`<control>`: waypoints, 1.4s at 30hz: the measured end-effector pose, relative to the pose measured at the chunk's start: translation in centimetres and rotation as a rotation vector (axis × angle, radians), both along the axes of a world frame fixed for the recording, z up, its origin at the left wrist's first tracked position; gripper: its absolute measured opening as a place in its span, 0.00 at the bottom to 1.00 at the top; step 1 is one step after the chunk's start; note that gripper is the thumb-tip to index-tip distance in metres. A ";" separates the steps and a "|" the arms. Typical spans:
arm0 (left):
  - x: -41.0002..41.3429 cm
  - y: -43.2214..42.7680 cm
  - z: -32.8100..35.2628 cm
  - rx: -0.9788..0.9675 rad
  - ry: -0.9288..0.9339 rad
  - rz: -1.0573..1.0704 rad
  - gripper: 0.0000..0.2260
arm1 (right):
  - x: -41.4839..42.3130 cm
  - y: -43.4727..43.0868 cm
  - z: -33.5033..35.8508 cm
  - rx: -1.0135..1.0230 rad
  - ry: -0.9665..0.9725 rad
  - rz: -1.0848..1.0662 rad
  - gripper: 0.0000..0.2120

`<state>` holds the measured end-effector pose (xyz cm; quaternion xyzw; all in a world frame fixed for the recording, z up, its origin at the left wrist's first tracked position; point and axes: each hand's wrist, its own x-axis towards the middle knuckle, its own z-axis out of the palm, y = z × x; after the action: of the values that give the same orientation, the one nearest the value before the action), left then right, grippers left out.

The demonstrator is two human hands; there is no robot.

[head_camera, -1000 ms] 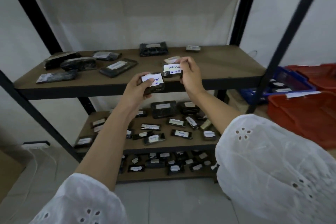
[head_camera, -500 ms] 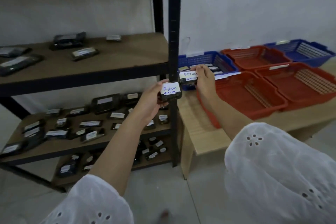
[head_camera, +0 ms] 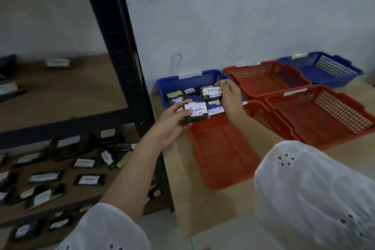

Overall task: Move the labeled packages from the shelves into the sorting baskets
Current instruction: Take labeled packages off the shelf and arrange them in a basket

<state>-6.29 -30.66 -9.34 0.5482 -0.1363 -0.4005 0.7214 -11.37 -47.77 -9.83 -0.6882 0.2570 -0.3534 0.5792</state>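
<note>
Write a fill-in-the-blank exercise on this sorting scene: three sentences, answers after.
1. The left hand holds a package labelled ____.
2. The right hand holds a second package over the ____ basket nearest the shelf.
3. The table carries ____ orange baskets.
Missing words: Return; blue; three.

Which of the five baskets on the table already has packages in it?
The blue plastic mesh basket nearest the shelf post; the other four look empty.

Shelf packages (head_camera: 87, 180) blurred, labels illegible; basket tags (head_camera: 190, 74) too small.
</note>
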 end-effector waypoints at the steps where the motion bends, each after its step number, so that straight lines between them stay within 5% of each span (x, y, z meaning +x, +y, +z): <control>1: 0.4 -1.0 -0.2 0.007 0.014 -0.001 0.12 | 0.5 -0.9 -0.1 0.000 0.013 0.005 0.13; 10: 5.2 -8.7 -2.5 0.042 0.056 0.076 0.13 | 6.6 -9.3 -3.3 0.056 0.126 0.122 0.14; 26: 11.5 -15.1 -8.0 0.192 0.171 0.372 0.12 | 19.7 -17.0 -12.3 0.322 0.599 0.457 0.06; 32: 12.8 -16.0 -9.3 0.213 0.195 0.375 0.13 | 22.4 -16.9 -14.7 0.214 0.645 0.352 0.11; 37: 13.4 -16.5 -9.8 0.231 0.193 0.366 0.14 | 23.2 -17.4 -16.0 -0.200 0.761 0.338 0.12; 42: 14.1 -17.3 -10.0 0.250 0.236 0.379 0.16 | 23.2 -17.7 -15.6 -0.049 0.730 0.325 0.23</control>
<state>7.82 -47.99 -19.32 0.5986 0.1047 -0.3330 0.7210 11.83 -65.51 -25.38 -0.8138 0.3252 0.0046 0.4816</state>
